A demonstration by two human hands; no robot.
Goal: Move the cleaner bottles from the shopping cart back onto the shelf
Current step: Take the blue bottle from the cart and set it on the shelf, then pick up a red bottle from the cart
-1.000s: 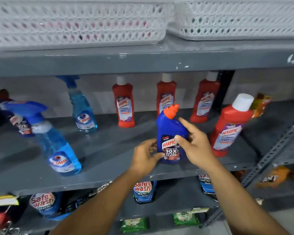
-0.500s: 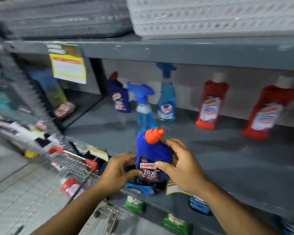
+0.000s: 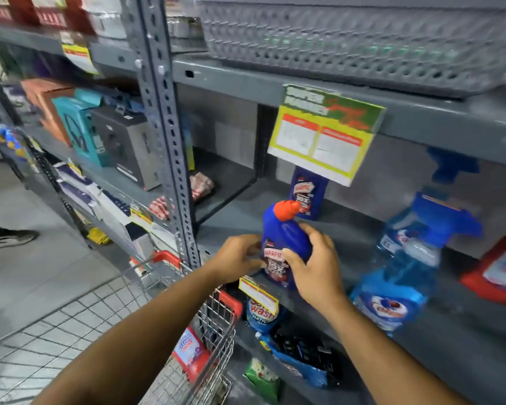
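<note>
Light is even and fairly dim, flat and cool, with soft shadow under the shelf [image 3: 348, 235] boards. Motion blur smears the frame, worst at 10 and 3 o'clock; the spray bottle [image 3: 403, 276] is streaked. Wide-angle distortion bends the upright post [image 3: 170, 147] and tilts edges outward.

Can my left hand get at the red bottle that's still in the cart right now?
Probably not yet. The left hand is on the blue bottle, held with the right hand. Once it lets go, the red bottle lies uncovered in the cart just below.
</note>
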